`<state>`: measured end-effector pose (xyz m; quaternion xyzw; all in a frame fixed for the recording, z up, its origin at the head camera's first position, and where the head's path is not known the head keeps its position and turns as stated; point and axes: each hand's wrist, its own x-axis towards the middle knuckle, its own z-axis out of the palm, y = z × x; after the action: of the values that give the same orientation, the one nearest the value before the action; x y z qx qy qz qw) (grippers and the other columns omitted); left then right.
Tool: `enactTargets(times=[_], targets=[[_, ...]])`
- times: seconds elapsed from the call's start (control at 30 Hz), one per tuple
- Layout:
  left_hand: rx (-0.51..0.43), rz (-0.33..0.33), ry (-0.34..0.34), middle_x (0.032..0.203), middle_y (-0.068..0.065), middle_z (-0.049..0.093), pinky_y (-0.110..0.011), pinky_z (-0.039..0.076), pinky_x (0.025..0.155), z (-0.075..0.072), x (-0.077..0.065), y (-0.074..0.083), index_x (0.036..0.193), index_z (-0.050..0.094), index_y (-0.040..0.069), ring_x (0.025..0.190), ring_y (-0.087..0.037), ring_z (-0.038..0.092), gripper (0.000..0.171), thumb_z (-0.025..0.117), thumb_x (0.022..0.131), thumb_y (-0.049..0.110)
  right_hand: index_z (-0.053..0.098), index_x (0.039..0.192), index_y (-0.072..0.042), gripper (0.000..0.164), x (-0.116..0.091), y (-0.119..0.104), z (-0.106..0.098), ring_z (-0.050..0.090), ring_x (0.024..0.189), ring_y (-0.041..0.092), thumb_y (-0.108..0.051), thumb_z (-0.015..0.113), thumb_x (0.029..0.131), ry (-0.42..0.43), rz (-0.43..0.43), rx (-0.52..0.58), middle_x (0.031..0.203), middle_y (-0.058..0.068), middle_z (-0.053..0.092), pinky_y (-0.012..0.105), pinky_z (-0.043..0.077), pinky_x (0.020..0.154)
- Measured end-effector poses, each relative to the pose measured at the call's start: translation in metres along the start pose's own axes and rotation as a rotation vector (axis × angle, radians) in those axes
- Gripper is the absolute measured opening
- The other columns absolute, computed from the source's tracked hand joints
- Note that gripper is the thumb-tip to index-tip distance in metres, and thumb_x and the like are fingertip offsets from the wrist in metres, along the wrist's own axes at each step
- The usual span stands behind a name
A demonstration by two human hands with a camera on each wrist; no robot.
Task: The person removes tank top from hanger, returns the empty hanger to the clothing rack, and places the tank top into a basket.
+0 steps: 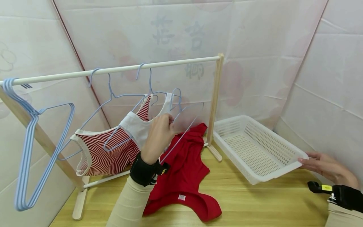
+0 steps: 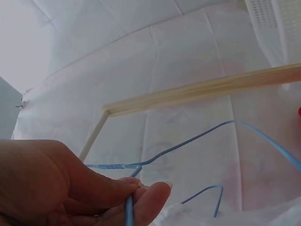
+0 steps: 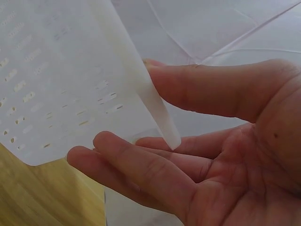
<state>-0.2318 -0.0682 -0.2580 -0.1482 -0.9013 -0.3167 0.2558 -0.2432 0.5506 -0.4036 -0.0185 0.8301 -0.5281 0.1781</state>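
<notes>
My left hand (image 1: 160, 135) pinches the wire of a light blue hanger (image 2: 188, 140) between thumb and fingers, below its hook. Just behind that hand, a white sleeveless top (image 1: 134, 125) hangs on the rack. To its left hangs a red-and-white striped top (image 1: 107, 154). A red garment (image 1: 184, 171) lies spread on the table below the held hanger. At the right, my right hand (image 1: 331, 167) holds the near right end of a white perforated plastic basket (image 1: 231, 154). Its thumb lies on the rim and its fingers stretch underneath, as the right wrist view shows.
A wooden rack with a white rail (image 1: 119, 69) spans the left and middle. Several spare blue hangers (image 1: 25, 157) hang bunched at its left end. The rack's right post (image 1: 215, 101) stands between the tops and the basket. Pale sheets enclose the wooden table (image 1: 255, 205).
</notes>
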Motion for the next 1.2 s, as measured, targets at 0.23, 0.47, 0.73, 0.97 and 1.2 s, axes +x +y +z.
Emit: enactTargets(times=[0.23,0.47,0.73,0.97,1.2], targets=[[0.06,0.031,0.018,0.083,-0.016,0.075,-0.046,0.056,0.072,0.0,0.019,0.006,0.094,0.074,-0.006,0.081,-0.033,0.07,0.011,0.064,0.092,-0.005,0.036,0.143,0.019,0.056,0.0,-0.002,0.004,0.072,0.1,0.002,-0.022,0.053,0.108,0.042,0.032,-0.067,0.107,-0.015,0.07,0.029,0.06,0.091],[0.122,0.055,-0.011,0.063,0.005,0.027,-0.033,0.026,0.057,0.001,0.04,0.012,0.057,0.036,0.013,0.066,-0.017,0.031,0.041,0.053,0.087,-0.009,0.055,0.132,-0.003,0.027,-0.001,-0.001,0.003,0.072,0.099,0.003,-0.016,0.051,0.109,0.016,-0.006,-0.019,0.107,-0.017,0.07,0.026,0.061,0.089],[0.103,0.065,-0.054,0.064,0.003,0.016,-0.028,0.017,0.054,0.003,0.062,0.018,0.058,0.023,0.016,0.065,-0.015,0.018,0.045,0.043,0.081,-0.017,0.04,0.141,0.016,0.05,-0.001,-0.001,0.004,0.071,0.098,0.0,-0.02,0.052,0.109,0.047,0.013,-0.068,0.106,-0.017,0.068,0.026,0.06,0.089],[0.121,0.053,-0.081,0.064,0.004,0.017,-0.028,0.02,0.055,0.006,0.076,0.023,0.057,0.024,0.017,0.065,-0.016,0.021,0.044,0.046,0.078,-0.015,0.026,0.146,0.025,0.067,0.0,-0.003,0.004,0.071,0.099,0.0,-0.024,0.053,0.109,0.053,0.036,-0.096,0.108,-0.013,0.068,0.029,0.06,0.092],[0.161,0.012,-0.141,0.066,0.0,0.032,-0.029,0.027,0.058,0.004,0.09,0.035,0.063,0.035,0.013,0.064,-0.017,0.031,0.036,0.054,0.08,-0.013,0.029,0.146,0.023,0.065,0.001,-0.002,0.003,0.071,0.099,-0.001,-0.025,0.052,0.109,0.054,0.029,-0.108,0.108,-0.014,0.068,0.028,0.06,0.091]])
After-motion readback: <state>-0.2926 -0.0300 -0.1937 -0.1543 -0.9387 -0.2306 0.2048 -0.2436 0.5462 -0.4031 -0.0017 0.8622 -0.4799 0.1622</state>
